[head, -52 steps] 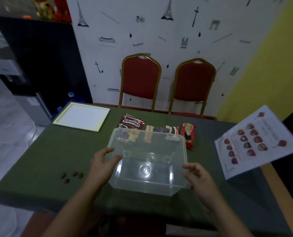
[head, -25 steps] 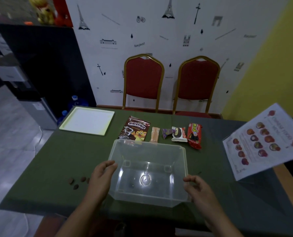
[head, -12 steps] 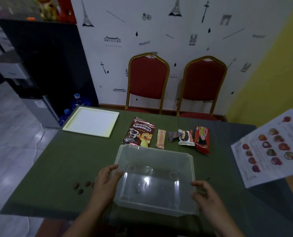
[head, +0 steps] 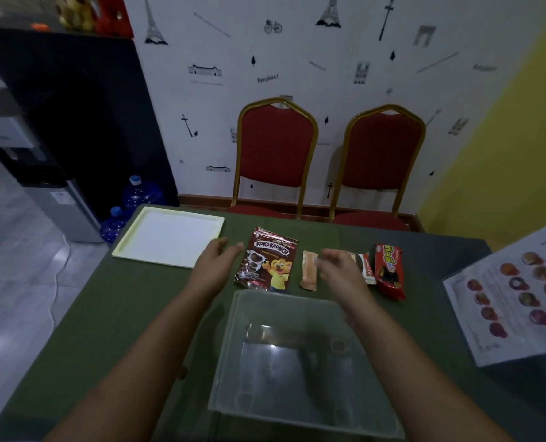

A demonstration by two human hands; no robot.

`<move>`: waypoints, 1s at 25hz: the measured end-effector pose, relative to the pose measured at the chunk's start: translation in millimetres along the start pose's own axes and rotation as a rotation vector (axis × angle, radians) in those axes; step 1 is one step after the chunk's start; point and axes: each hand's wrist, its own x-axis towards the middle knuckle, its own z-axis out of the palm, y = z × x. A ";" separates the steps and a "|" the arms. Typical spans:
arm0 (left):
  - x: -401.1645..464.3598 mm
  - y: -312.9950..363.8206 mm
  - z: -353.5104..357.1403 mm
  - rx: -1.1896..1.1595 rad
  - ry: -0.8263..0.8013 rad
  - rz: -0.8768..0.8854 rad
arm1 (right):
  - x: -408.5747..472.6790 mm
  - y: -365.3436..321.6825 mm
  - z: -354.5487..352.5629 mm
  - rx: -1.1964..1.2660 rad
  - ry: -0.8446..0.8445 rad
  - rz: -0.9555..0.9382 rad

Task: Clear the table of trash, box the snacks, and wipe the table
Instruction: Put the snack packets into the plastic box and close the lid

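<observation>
A clear plastic box point(head: 230, 358) stands empty on the green table point(head: 131, 314), near its front edge. Beyond the box lies a row of snacks: a Koko Krunch pouch point(head: 267, 260), a thin orange bar point(head: 309, 274), a white-and-dark packet point(head: 365, 266) and a red packet point(head: 389, 271). My left hand point(head: 216, 261) hovers with relaxed fingers just left of the pouch, holding nothing. My right hand point(head: 338, 266) is stretched out over the row between the orange bar and the white packet, fingers loosely bent, empty. Part of the row is hidden behind it.
A white tray point(head: 169, 239) lies at the table's far left corner. A printed sheet point(head: 517, 295) overhangs the right side. A brown crumb point(head: 181, 372) shows beside my left forearm. Two red chairs point(head: 276, 154) stand behind the table, blue water bottles point(head: 139, 194) on the floor.
Both hands let go of the clear box after setting it down and reached forward toward the snack row. The camera view tilted down and closer.
</observation>
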 end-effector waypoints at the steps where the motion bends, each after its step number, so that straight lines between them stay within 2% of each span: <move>1: 13.3 4.5 2.3 0.006 -0.020 -0.020 | 15.5 -3.2 14.9 0.034 -0.024 0.067; 6: 71.3 -1.3 15.8 0.042 -0.174 -0.128 | 90.5 14.7 70.3 0.180 -0.053 0.361; 10: 108.5 -23.6 25.8 0.111 -0.266 -0.198 | 119.4 23.6 85.3 0.119 0.006 0.457; 13: 128.9 -39.7 33.8 0.137 -0.362 -0.247 | 135.8 21.4 93.8 0.047 0.005 0.490; 19: 149.0 -59.1 45.4 0.205 -0.402 -0.255 | 143.6 22.0 106.5 -0.072 0.000 0.500; 25: 146.5 -54.9 47.7 0.223 -0.396 -0.227 | 139.6 18.6 101.0 0.064 0.040 0.515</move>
